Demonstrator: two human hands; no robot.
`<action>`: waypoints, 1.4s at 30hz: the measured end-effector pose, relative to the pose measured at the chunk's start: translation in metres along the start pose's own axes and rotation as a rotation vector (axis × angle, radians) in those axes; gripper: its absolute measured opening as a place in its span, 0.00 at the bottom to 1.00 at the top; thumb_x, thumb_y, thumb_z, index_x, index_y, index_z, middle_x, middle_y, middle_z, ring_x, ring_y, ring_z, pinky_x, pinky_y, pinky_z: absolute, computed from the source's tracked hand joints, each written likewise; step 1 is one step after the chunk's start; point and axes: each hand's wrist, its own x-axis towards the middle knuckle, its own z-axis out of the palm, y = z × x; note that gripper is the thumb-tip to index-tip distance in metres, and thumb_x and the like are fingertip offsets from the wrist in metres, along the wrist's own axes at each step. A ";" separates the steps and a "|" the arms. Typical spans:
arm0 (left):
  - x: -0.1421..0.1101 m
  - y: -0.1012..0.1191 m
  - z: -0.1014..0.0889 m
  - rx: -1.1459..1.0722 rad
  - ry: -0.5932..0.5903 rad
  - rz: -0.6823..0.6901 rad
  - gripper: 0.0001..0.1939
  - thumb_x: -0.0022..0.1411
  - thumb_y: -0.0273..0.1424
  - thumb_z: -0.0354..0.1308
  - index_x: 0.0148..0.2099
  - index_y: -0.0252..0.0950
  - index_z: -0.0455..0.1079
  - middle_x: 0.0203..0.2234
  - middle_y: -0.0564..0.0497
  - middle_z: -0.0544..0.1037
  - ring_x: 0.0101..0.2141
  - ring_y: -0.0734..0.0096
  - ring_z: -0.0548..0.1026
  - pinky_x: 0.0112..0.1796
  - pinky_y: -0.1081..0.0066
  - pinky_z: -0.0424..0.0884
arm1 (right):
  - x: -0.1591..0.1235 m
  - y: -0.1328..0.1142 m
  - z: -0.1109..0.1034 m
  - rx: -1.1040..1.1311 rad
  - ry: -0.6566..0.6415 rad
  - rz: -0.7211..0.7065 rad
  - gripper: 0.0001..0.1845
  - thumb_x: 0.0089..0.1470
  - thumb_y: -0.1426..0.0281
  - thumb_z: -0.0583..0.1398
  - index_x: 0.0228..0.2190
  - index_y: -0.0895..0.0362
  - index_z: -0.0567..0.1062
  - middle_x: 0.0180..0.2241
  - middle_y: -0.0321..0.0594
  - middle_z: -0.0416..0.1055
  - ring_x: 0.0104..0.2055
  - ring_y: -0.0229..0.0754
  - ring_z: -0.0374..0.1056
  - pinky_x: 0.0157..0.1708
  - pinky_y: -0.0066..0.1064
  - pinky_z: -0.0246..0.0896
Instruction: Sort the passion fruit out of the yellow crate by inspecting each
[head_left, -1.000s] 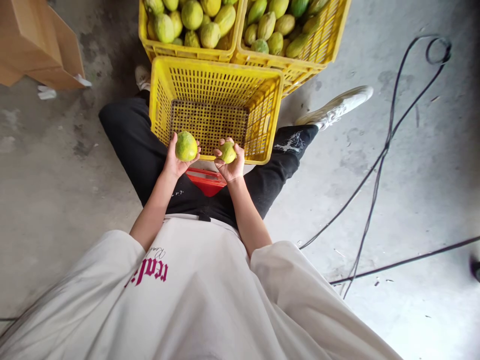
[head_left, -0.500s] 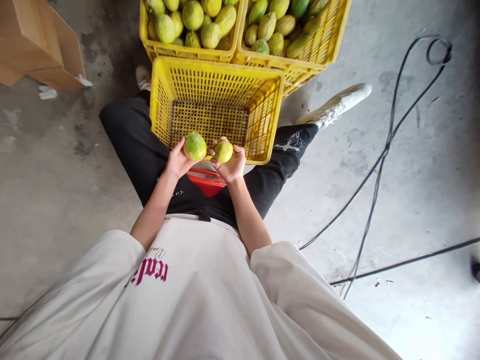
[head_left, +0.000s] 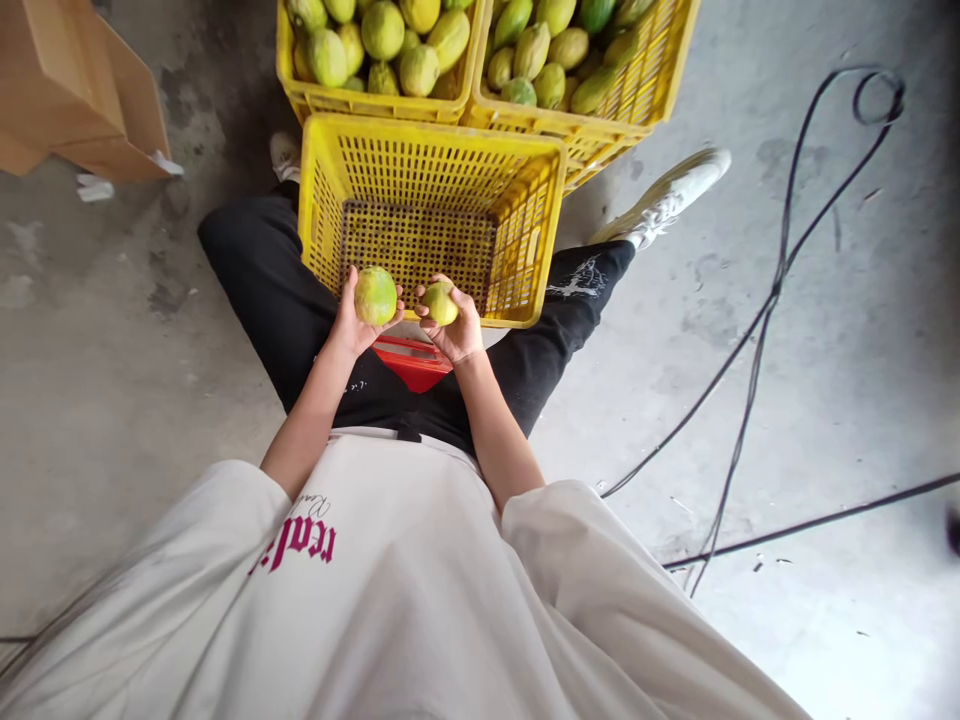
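My left hand (head_left: 346, 322) is closed round a round green-yellow fruit (head_left: 375, 295). My right hand (head_left: 457, 332) is closed round a smaller yellow-green fruit (head_left: 440, 302). Both fruits sit close together, just above the near rim of an empty yellow slatted crate (head_left: 427, 215) that stands between my legs. A red stool (head_left: 411, 360) shows under me, below the hands.
Two yellow crates heaped with green and yellow fruit, one on the left (head_left: 375, 60) and one on the right (head_left: 592, 70), stand beyond the empty one. A cardboard box (head_left: 75, 90) lies at the top left. Black cables (head_left: 757, 320) run across the concrete floor to the right.
The two fruits came almost together half a second ago and have drawn slightly apart again. My right foot has shifted a little to the left.
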 end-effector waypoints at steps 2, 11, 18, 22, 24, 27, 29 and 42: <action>0.002 -0.001 -0.001 0.003 0.003 -0.006 0.32 0.75 0.60 0.46 0.42 0.39 0.76 0.35 0.44 0.82 0.37 0.62 0.83 0.39 0.66 0.84 | 0.000 0.000 0.005 -0.017 0.023 -0.005 0.15 0.55 0.62 0.69 0.41 0.50 0.71 0.36 0.34 0.76 0.30 0.36 0.70 0.18 0.19 0.65; 0.000 0.003 0.007 -0.072 0.045 0.049 0.24 0.84 0.46 0.39 0.48 0.41 0.74 0.41 0.49 0.85 0.61 0.59 0.77 0.61 0.60 0.76 | 0.001 -0.002 0.002 0.056 0.028 0.013 0.16 0.62 0.54 0.62 0.45 0.51 0.73 0.39 0.39 0.80 0.38 0.44 0.76 0.30 0.31 0.78; -0.001 0.000 0.006 -0.056 0.040 0.132 0.16 0.81 0.34 0.47 0.57 0.41 0.76 0.47 0.48 0.86 0.65 0.58 0.77 0.63 0.58 0.75 | 0.003 0.001 -0.006 0.098 0.094 0.013 0.16 0.61 0.61 0.59 0.50 0.50 0.72 0.39 0.39 0.82 0.48 0.50 0.81 0.47 0.49 0.83; 0.002 -0.005 0.003 -0.011 0.092 0.147 0.16 0.77 0.32 0.52 0.59 0.41 0.78 0.49 0.47 0.86 0.63 0.58 0.80 0.62 0.61 0.76 | 0.005 0.004 -0.012 0.125 0.093 0.007 0.11 0.62 0.62 0.63 0.45 0.51 0.71 0.37 0.38 0.81 0.43 0.49 0.82 0.41 0.43 0.84; 0.003 -0.006 0.002 -0.010 0.111 0.159 0.14 0.76 0.33 0.55 0.56 0.41 0.78 0.49 0.46 0.85 0.62 0.58 0.80 0.62 0.64 0.76 | 0.005 0.004 -0.011 0.106 0.089 0.014 0.10 0.63 0.61 0.64 0.42 0.52 0.71 0.34 0.38 0.80 0.39 0.46 0.81 0.34 0.36 0.82; 0.002 -0.004 0.004 -0.024 0.090 0.129 0.16 0.78 0.38 0.51 0.54 0.39 0.78 0.45 0.46 0.85 0.57 0.60 0.83 0.60 0.64 0.78 | 0.004 0.002 -0.004 0.044 0.103 0.020 0.12 0.64 0.59 0.64 0.39 0.52 0.70 0.34 0.38 0.79 0.33 0.42 0.77 0.26 0.28 0.75; -0.001 -0.002 0.007 -0.028 0.066 0.068 0.23 0.81 0.45 0.44 0.52 0.39 0.77 0.39 0.46 0.85 0.51 0.61 0.86 0.57 0.62 0.81 | 0.003 0.000 0.002 0.003 0.122 0.016 0.13 0.64 0.57 0.64 0.38 0.52 0.70 0.35 0.38 0.79 0.30 0.39 0.74 0.22 0.25 0.70; -0.003 0.000 0.010 -0.073 -0.007 0.027 0.24 0.84 0.44 0.40 0.55 0.40 0.75 0.49 0.48 0.84 0.62 0.58 0.79 0.58 0.60 0.81 | -0.001 -0.001 0.001 -0.085 0.116 0.046 0.17 0.64 0.50 0.59 0.43 0.49 0.72 0.34 0.34 0.77 0.26 0.37 0.70 0.19 0.23 0.63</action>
